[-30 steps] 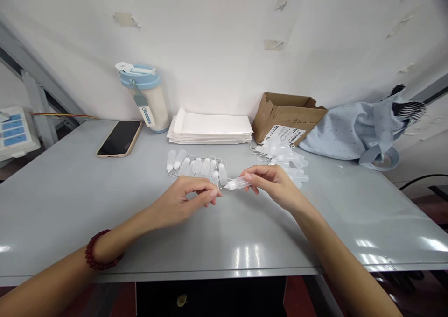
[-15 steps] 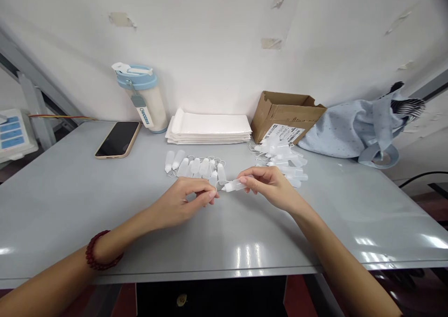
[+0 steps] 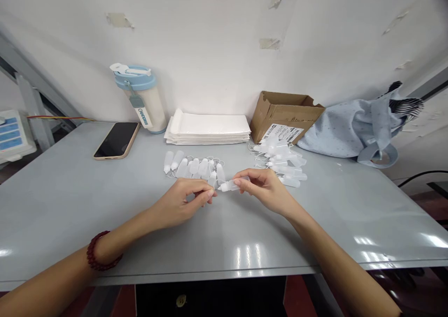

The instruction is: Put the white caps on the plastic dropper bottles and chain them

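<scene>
The right hand (image 3: 268,191) holds a small translucent squeeze bottle (image 3: 230,184) lying nearly level just above the grey surface (image 3: 70,205), its grip closed on the bottle's body with the capped tip pointing left. The left hand (image 3: 182,202) meets that tip, thumb and forefinger pinched together right at the nozzle; something very thin may be caught between them, but it is too small to tell. Judging by this, the step in hand is fine work at the bottle's tip — fitting or seating a small part on the nozzle — rather than picking up or putting down. Just behind the hands lies a neat row of similar bottles (image 3: 194,166), and to the right a looser heap of bottles (image 3: 285,160) in front of an open cardboard box (image 3: 285,116). If the row is finished pieces, as it seems, the next move calls for steady alignment of both hands, a light push or twist at the tip, then laying the bottle beside the row without disturbing it. Farther back sit a stack of white pouches (image 3: 210,128), a blue-lidded cup (image 3: 142,97), a phone (image 3: 117,139) and a blue cloth bag (image 3: 360,128).
</scene>
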A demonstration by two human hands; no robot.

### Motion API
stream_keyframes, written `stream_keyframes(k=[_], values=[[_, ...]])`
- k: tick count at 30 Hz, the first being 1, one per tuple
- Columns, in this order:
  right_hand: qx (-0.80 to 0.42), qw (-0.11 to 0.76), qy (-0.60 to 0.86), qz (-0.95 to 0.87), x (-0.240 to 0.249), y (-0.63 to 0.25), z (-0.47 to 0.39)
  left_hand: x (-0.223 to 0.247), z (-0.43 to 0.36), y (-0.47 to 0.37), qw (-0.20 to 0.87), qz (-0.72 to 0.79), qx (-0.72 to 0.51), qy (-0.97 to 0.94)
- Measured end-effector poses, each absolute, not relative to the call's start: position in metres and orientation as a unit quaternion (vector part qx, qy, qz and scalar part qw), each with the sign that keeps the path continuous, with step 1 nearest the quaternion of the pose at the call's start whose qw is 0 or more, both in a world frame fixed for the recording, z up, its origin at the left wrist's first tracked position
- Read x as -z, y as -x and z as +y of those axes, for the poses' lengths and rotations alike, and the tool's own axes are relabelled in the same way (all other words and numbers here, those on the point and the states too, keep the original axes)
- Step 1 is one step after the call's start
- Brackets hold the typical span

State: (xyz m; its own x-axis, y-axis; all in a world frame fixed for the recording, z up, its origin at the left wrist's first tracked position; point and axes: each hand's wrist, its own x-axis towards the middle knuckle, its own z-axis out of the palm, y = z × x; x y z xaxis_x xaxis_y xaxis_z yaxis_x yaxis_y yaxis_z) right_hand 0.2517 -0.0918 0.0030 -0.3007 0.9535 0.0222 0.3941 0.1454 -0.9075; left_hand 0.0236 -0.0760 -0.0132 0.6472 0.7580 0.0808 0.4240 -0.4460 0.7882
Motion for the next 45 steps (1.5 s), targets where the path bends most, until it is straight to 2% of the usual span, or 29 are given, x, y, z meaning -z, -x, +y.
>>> stream_keyframes(k=[36, 45], values=[[-0.419, 0.324, 0.478, -0.7, 0.007, -0.244, -0.093, 0.018, -0.076, -0.025, 0.382, 0.349, -0.22, -0.827], [-0.385, 0.329, 0.461, -0.728, 0.009, -0.242, -0.094, 0.018, -0.076, -0.025, 0.386, 0.36, -0.22, -0.82]])
